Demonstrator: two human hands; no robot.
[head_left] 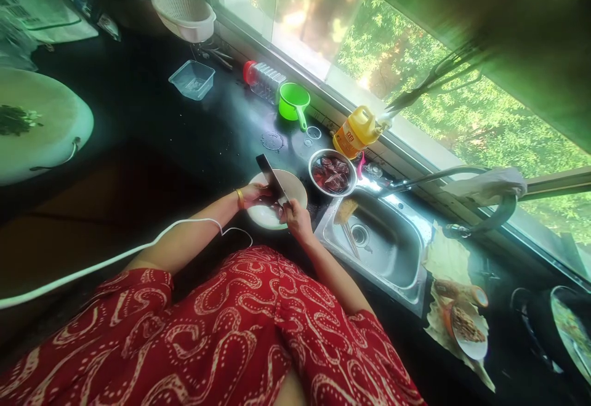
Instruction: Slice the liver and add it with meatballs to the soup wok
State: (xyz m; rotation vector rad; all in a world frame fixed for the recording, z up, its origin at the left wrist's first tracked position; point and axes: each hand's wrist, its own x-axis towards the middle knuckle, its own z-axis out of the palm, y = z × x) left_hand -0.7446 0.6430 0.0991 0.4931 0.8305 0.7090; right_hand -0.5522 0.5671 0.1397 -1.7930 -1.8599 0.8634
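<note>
My right hand (298, 220) is closed around the handle of a kitchen knife (272, 175), whose broad dark blade slants up and left over a round white board (295, 187). On the blade's left side is my left hand (255, 193), with a yellow bangle at the wrist. Its fingers look curled and are partly hidden by the blade; what they hold I cannot make out. Small dark reddish bits show beside the right fingers. A metal bowl (313, 183) of dark red meat pieces (333, 173) in reddish liquid stands just beyond the board.
To the right lies a steel sink (392, 252) with a faucet (434, 175). Along the window stand a yellow jug (354, 134), a green dipper (293, 99) and a red-lidded jar (265, 80). A clear tray (192, 80) is farther left. A white cable (115, 257) crosses my left forearm.
</note>
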